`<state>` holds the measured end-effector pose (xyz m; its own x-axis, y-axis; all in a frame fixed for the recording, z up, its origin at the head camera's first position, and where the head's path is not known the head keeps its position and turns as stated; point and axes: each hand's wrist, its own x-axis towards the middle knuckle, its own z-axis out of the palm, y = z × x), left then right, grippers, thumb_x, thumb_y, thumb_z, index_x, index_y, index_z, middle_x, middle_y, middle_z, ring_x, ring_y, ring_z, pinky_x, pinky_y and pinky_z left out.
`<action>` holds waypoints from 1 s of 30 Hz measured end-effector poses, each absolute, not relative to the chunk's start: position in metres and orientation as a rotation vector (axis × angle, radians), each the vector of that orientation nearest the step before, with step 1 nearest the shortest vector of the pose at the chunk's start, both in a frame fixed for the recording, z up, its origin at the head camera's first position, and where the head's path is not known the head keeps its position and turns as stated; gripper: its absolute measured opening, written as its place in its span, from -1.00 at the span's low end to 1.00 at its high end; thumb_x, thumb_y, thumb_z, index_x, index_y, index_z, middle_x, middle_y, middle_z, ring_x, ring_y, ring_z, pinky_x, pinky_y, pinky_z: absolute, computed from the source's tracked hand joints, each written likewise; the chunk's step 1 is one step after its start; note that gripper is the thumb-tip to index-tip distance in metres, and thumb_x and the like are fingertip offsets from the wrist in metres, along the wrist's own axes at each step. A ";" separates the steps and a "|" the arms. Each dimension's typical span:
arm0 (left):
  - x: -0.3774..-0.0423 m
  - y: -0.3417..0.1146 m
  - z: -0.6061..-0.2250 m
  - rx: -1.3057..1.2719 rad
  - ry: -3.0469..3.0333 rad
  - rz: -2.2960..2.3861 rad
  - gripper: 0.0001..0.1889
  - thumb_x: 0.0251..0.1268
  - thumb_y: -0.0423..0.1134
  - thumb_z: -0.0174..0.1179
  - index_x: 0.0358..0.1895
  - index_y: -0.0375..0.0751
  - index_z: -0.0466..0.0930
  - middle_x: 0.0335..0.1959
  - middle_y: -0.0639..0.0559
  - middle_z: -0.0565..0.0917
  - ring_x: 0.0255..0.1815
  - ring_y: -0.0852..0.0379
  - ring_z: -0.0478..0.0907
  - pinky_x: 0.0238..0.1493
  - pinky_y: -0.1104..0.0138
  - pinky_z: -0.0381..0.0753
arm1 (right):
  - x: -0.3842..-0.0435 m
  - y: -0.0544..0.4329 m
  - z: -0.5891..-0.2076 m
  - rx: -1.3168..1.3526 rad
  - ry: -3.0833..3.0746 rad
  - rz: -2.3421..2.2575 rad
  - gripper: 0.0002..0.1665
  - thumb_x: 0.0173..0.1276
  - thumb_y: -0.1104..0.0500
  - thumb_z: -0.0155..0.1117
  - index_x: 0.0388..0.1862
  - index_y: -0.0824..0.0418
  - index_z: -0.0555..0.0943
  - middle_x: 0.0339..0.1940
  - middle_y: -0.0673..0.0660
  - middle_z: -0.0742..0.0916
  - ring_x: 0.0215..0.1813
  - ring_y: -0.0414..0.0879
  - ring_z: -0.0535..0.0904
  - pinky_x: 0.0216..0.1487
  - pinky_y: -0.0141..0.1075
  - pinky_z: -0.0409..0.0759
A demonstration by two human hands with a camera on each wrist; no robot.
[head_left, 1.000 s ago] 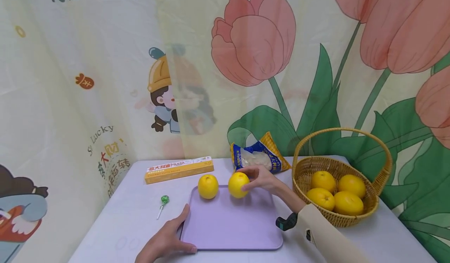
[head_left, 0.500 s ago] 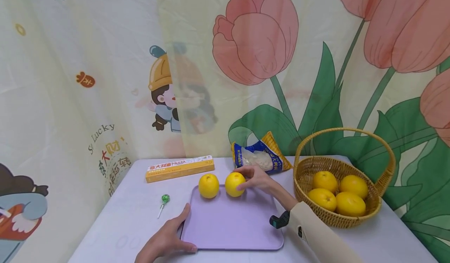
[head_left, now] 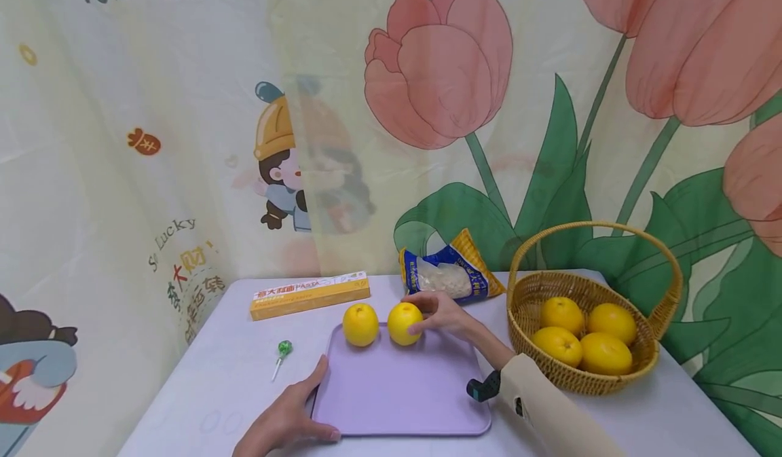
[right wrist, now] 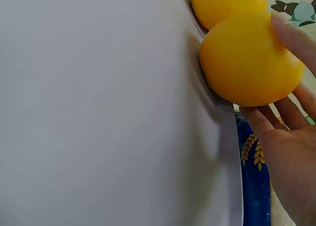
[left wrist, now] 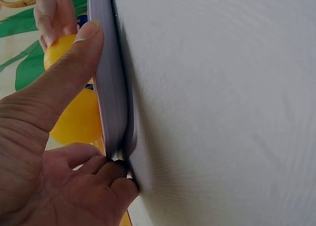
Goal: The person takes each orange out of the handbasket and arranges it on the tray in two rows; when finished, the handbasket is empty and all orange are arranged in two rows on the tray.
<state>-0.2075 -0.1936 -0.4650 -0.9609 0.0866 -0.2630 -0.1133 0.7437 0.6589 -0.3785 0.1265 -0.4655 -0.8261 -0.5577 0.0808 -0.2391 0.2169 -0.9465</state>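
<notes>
The right hand [head_left: 444,314] has its thumb and fingers curled round an orange [head_left: 401,324] at the far edge of the purple tray [head_left: 403,396]; a 2nd orange [head_left: 360,325] sits just to its left. Whether the held orange bears fully on the tray is hard to tell. The left hand [head_left: 287,413] grips the tray's near left corner, fingers bent about the edge.

If the right fingers released unevenly, the round fruit could roll, knocking its neighbour or hopping the low rim towards the crinkled plastic bag [head_left: 442,279] behind. A jolt from the left hand might set both rolling.

The tray is smooth and rectangular with rounded corners, so offers little friction. The oranges look firm, faintly glossy and nearly spherical. On the white worktop [head_left: 201,389], 4 more oranges [head_left: 562,316] fill a woven basket [head_left: 568,377] with an arched handle.
</notes>
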 end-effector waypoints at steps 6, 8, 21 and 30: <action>-0.203 -0.197 -0.470 -0.068 2.628 1.097 0.44 -0.32 -0.10 0.84 0.74 -0.26 0.10 0.69 -0.37 0.24 0.60 -0.39 0.30 0.60 -0.35 0.19 | -0.373 0.123 -0.469 -0.788 2.191 -1.665 -0.05 0.25 0.34 0.67 0.56 0.45 0.42 0.48 0.38 0.61 0.48 0.29 0.55 0.53 0.05 0.54; -0.204 -0.198 -0.470 -0.071 2.631 1.098 0.44 -0.32 -0.10 0.84 0.74 -0.26 0.10 0.69 -0.37 0.23 0.61 -0.41 0.28 0.61 -0.36 0.19 | -0.372 0.123 -0.469 -0.786 2.189 -1.677 -0.01 0.22 0.36 0.68 0.58 0.47 0.40 0.48 0.39 0.61 0.48 0.29 0.55 0.53 0.06 0.53; -0.208 -0.198 -0.468 0.053 2.677 1.081 0.44 -0.30 -0.11 0.84 0.73 -0.32 0.08 0.69 -0.40 0.22 0.66 -0.40 0.23 0.63 -0.31 0.18 | -0.340 0.171 -0.417 -1.065 2.233 -1.673 0.03 0.24 0.31 0.69 0.58 0.52 0.34 0.55 0.52 0.49 0.57 0.47 0.39 0.57 0.23 0.36; -0.209 -0.195 -0.468 0.008 2.640 1.080 0.45 -0.30 -0.09 0.83 0.74 -0.29 0.07 0.69 -0.38 0.21 0.61 -0.41 0.27 0.61 -0.35 0.18 | -0.314 0.270 -0.340 -1.193 2.331 -1.557 -0.30 0.35 0.37 0.56 0.43 0.47 0.53 0.37 0.38 0.70 0.41 -0.14 0.65 0.42 -0.28 0.61</action>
